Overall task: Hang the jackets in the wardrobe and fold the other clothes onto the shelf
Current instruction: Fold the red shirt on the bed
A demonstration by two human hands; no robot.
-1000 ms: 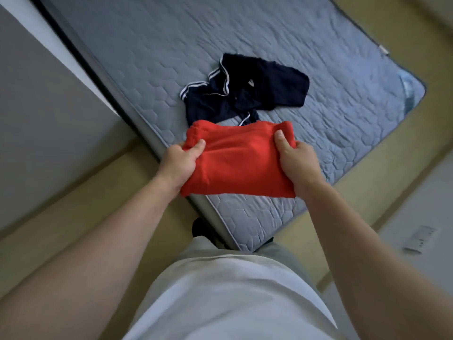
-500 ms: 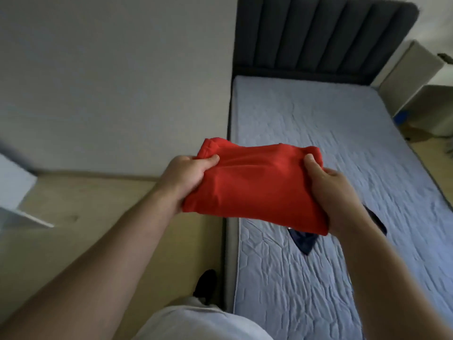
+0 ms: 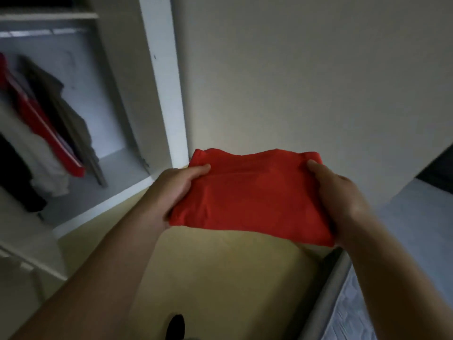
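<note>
Folded red garment (image 3: 250, 200) held in mid-air near the open wardrobe (image 3: 159, 94), left hand (image 3: 176, 190) and right hand (image 3: 343, 202) each pinching a side edge, thumbs on top (likely light, limp cloth: support underneath or the fold sags).

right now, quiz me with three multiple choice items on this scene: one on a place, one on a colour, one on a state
1. Where is the white open wardrobe from the folded cloth garment?
A left
B right
C below

2. What colour is the folded cloth garment?
A navy
B red
C white

3. How is it held?
A it lies on the bed
B one grip alone holds it
C the left-hand grip and the right-hand grip each hold one end

Answers:
1 A, the wardrobe's hanging clothes show at the picture's left.
2 B, it is plain red.
3 C, a thumb lies on top at each end.
</note>
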